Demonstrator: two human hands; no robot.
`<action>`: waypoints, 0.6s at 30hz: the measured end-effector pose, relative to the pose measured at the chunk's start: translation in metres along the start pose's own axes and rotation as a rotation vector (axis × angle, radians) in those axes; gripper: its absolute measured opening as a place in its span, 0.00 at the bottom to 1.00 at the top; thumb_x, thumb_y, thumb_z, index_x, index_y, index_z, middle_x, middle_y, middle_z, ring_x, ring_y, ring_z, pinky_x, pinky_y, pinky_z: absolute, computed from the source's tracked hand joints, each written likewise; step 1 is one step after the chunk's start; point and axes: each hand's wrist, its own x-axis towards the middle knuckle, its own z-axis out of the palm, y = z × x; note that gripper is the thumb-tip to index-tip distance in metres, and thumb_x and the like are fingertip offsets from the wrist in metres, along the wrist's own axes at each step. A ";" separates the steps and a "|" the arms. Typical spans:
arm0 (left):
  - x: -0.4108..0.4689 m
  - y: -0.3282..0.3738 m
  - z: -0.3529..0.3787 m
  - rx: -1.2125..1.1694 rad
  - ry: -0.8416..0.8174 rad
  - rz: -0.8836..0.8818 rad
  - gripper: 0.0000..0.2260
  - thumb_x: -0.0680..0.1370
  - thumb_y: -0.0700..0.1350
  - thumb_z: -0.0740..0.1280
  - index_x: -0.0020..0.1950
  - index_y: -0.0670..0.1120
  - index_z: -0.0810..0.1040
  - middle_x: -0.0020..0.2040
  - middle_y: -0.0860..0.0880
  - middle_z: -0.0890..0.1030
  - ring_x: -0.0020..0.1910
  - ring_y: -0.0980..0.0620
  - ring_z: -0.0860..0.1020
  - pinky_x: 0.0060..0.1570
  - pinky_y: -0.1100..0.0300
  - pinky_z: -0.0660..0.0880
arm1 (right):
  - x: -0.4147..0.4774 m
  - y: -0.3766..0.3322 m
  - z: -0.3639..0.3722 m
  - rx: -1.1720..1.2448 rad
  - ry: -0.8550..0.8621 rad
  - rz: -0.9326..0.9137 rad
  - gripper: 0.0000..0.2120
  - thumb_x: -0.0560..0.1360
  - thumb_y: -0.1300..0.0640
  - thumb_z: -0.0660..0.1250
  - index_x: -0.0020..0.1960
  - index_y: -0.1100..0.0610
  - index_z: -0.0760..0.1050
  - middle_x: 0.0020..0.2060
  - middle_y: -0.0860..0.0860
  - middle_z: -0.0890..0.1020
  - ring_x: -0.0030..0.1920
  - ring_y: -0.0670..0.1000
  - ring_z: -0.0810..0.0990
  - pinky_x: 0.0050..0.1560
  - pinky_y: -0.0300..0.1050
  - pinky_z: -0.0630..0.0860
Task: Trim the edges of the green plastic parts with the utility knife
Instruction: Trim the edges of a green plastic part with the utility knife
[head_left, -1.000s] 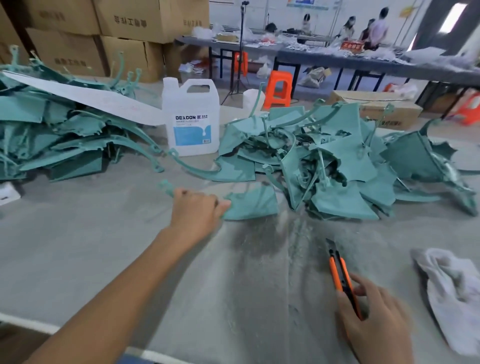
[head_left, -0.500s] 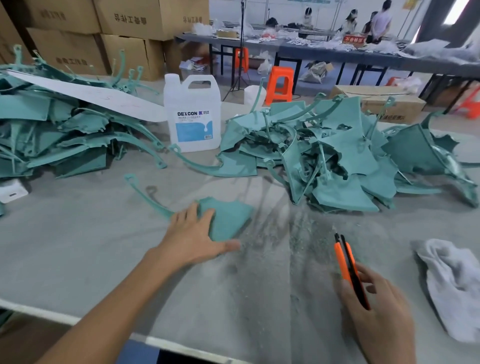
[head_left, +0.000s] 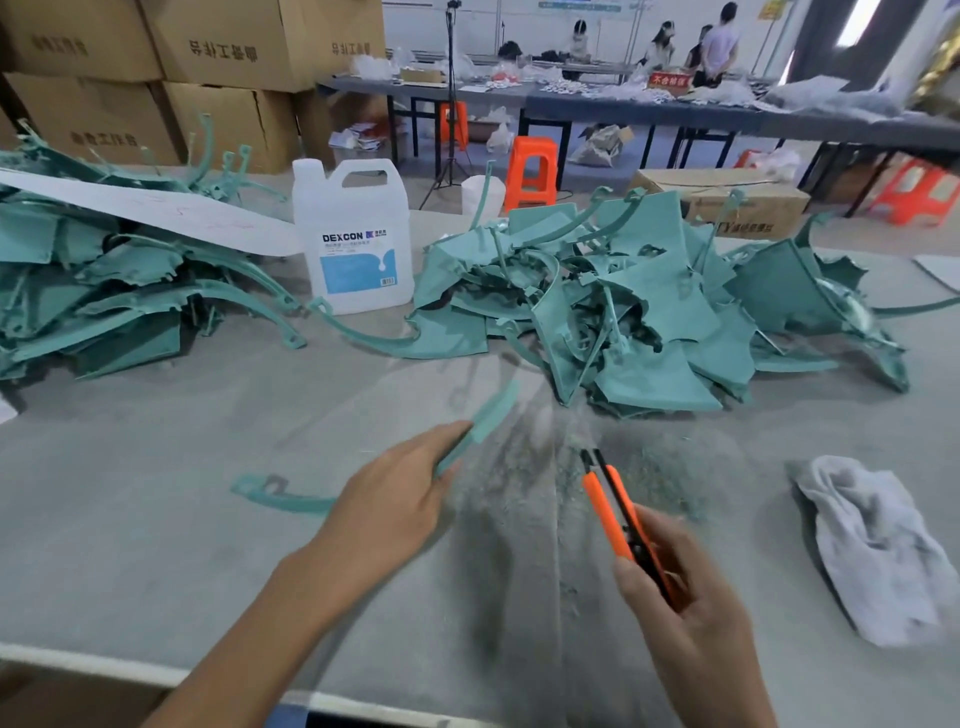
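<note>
My left hand (head_left: 397, 496) grips a green plastic part (head_left: 488, 415), tilted up on edge just above the grey table; its long curved arm (head_left: 270, 493) trails out to the left. My right hand (head_left: 691, 608) holds the orange and black utility knife (head_left: 615, 512), which points away from me a little to the right of the part. A big heap of green parts (head_left: 649, 301) lies behind the knife. A second pile (head_left: 93, 291) fills the left side of the table.
A white DEXCON jug (head_left: 353, 234) stands between the two piles. A crumpled grey rag (head_left: 872, 545) lies at the right. Green shavings (head_left: 649, 467) dust the table near the knife. Cardboard boxes (head_left: 208, 57) stack up behind; people work at far tables.
My left hand has pulled one part out of the heap toward me and tipped it from flat onto its edge. My right hand has lifted the knife slightly toward it.
</note>
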 end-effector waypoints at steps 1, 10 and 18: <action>-0.001 0.006 0.002 0.019 -0.014 0.007 0.19 0.83 0.58 0.53 0.74 0.60 0.68 0.57 0.57 0.81 0.56 0.51 0.76 0.50 0.54 0.72 | -0.002 -0.005 0.003 0.117 -0.083 0.041 0.23 0.74 0.61 0.74 0.58 0.35 0.78 0.50 0.45 0.86 0.44 0.48 0.84 0.43 0.42 0.80; -0.010 0.025 0.011 0.008 0.047 0.005 0.11 0.84 0.58 0.54 0.66 0.63 0.65 0.33 0.61 0.75 0.35 0.60 0.74 0.30 0.65 0.61 | -0.013 -0.024 0.008 0.315 -0.285 0.042 0.22 0.77 0.50 0.64 0.70 0.35 0.72 0.47 0.53 0.83 0.30 0.51 0.76 0.26 0.43 0.73; -0.011 0.039 0.005 -0.053 0.005 -0.039 0.08 0.84 0.56 0.55 0.47 0.71 0.65 0.28 0.56 0.72 0.28 0.54 0.68 0.31 0.63 0.61 | -0.012 -0.030 0.016 0.176 -0.313 -0.031 0.21 0.78 0.42 0.62 0.71 0.31 0.69 0.45 0.48 0.83 0.31 0.47 0.77 0.32 0.40 0.74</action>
